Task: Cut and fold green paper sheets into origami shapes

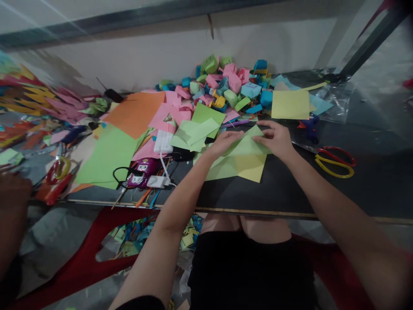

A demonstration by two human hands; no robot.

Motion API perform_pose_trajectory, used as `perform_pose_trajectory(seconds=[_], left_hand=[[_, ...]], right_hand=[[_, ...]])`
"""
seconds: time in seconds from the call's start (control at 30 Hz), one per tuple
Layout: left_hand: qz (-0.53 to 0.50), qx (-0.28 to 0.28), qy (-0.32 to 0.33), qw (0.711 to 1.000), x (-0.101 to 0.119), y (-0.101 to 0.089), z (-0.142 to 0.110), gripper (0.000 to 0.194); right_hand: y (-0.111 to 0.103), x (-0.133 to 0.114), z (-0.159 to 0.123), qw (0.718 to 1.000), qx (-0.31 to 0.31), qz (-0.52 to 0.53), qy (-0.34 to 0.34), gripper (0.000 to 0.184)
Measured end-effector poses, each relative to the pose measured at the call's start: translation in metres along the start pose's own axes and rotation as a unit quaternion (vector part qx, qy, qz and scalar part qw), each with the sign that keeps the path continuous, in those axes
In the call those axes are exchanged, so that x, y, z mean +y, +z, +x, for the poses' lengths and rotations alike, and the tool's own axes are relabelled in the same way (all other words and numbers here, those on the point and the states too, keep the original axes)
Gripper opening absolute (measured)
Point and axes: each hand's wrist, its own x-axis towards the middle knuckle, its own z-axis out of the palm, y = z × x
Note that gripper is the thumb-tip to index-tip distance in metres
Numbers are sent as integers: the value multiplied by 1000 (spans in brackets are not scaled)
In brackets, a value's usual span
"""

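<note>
Yellow, flat paper (253, 167) lies on the dark, smooth tabletop (287, 193). Over it, a pale-green, pointed paper sheet (247, 145) runs roughly left to right lengthwise, its peak pointing away. The left hand (225, 143) touches its left side, grip unclear; the right hand's (278, 138) thumb and forefinger stand apart at the peak. Beyond: heaped multicoloured paper pieces (230, 82).

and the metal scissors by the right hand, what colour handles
Red handle loop, yellow handle loop; head view.
</note>
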Motion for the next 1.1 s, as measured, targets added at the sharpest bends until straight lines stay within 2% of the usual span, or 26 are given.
perform_pose_trajectory(seconds=[0.1,0.2,0.27,0.43,0.6,0.83,1.1], left_hand=[[74,-18,35,997,8,4,-5,30],[188,5,84,978,15,9,-10,51],[224,16,105,969,18,11,-12,60],[199,-12,101,975,17,13,-12,63],[167,-24,91,981,15,14,-14,62],[171,-26,85,981,15,14,-14,63],[151,-10,48,987,16,15,-16,54]], right_hand=[[0,-2,-1,1000,-10,2,14,38],[2,-3,-2,1000,-17,8,23,31],[2,-4,-2,1000,-11,9,14,31],[3,-10,-4,998,22,-33,-52,32],[1,-15,-7,992,6,-82,-95,31],[0,-16,-7,994,-3,-67,-90,34],[0,-18,-7,996,1,-49,-80,31]])
